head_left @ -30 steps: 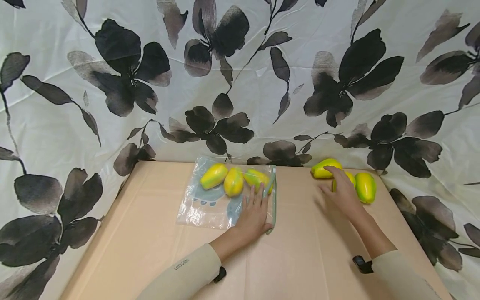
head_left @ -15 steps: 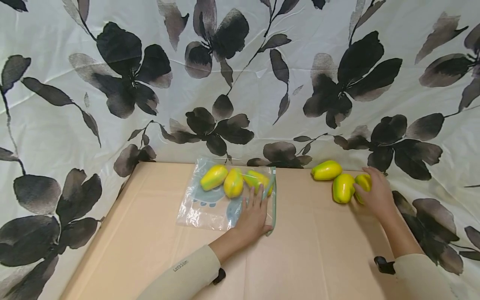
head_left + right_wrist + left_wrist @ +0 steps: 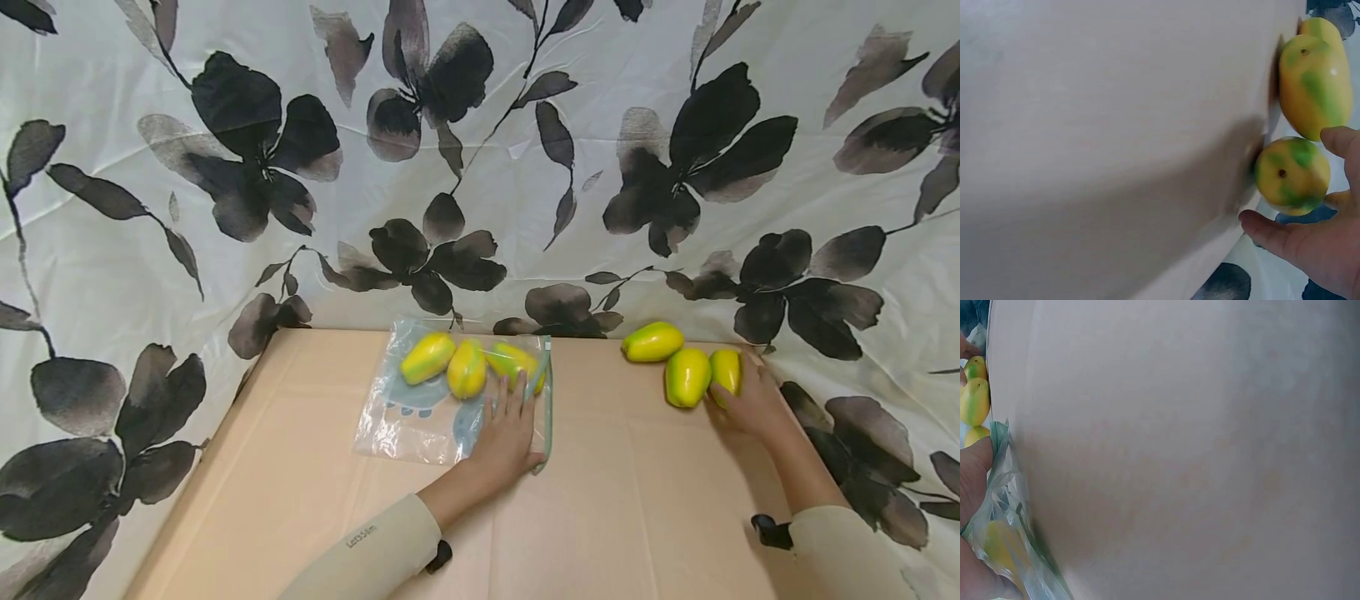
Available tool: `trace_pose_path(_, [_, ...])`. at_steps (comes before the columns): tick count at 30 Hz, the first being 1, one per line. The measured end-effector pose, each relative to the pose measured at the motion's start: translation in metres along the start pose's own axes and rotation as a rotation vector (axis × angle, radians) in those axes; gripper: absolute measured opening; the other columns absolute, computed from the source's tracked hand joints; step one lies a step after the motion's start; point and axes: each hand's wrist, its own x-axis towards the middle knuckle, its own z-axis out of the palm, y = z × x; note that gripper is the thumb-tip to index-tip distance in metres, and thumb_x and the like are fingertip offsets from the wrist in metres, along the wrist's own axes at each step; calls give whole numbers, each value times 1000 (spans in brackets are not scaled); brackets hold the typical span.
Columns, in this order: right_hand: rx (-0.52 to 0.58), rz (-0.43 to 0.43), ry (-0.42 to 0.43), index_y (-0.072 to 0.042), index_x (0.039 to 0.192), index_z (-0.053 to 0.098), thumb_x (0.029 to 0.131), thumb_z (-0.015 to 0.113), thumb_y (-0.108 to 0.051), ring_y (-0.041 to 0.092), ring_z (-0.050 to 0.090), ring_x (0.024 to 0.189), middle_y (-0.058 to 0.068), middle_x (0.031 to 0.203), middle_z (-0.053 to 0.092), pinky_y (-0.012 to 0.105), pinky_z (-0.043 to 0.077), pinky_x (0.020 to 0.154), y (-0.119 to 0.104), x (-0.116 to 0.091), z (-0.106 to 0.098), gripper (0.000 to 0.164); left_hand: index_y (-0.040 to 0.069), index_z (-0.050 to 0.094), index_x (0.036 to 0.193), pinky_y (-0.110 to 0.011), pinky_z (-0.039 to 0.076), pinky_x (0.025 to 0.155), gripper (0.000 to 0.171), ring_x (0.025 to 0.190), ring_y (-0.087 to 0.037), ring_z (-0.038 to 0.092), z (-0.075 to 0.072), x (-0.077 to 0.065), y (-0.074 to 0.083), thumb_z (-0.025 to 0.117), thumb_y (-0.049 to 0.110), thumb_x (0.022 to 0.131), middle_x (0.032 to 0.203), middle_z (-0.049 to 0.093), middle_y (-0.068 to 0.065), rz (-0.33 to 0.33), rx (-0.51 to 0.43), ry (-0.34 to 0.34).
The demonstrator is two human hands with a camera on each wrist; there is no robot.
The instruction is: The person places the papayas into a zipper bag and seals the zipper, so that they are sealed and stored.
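Shifted right hand (image 3: pixel 753 400) rightward since earlier, spreading fingers (image 3: pixel 1269 234) wide around end fruit (image 3: pixel 726 369) (far fingertips hidden in head view); resting left hand (image 3: pixel 504 433), straight-fingered, on bag (image 3: pixel 420 429).

Fruits (image 3: pixel 687 379) are seen w/ smooth, glossy skin; bag (image 3: pixel 423 429) is made of shiny, transp. plastic; surface (image 3: pixel 592 500) is seen as matt.

Tan tabletop (image 3: pixel 585 517), clear plastic bag (image 3: pixel 405 437) toward the back, three loose yellow-green fruits (image 3: pixel 687 378) at back right

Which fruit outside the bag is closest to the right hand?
The rightmost fruit, partly covered by the right hand; the middle loose fruit and left one are farther.
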Motion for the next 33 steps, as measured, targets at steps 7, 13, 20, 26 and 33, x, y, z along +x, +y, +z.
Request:
trace_pose_path(7, [39,-4,-1,20,154,-2,104,53,-24,65,40,115,55,132,32,73,37,95,3,-1,5,86,2,29,161,-67,32,118,112,158,-47,13,1,1,-1,85,54,79,173,1,-21,0,6,13])
trace_pose_path(13, [58,-45,66,20,153,6,101,59,-20,63,46,107,52,127,39,71,40,90,7,0,9,84,2,30,160,-67,33,117,111,158,-47,13,1,2,-1,85,54,79,173,2,-21,-2,15,8])
trace_pose_path(20, [95,-119,146,26,149,16,92,60,-2,62,44,111,53,131,38,71,36,93,14,3,12,77,3,28,161,-67,31,118,111,158,-47,11,3,3,-1,84,54,80,173,0,-21,-2,2,5])
trace_pose_path(26, [95,-91,142,23,150,15,94,60,-4,64,44,110,53,129,38,72,37,92,14,-1,8,77,3,29,161,-67,30,118,111,158,-47,10,3,3,-1,85,53,79,173,-1,-21,-5,-12,1])
trace_pose_path(33, [121,-50,160,17,153,18,94,59,-8,57,46,106,44,127,42,68,39,86,6,-6,-8,76,2,27,162,-68,31,118,114,158,-47,11,5,4,-1,86,53,78,173,0,-21,-4,-17,15])
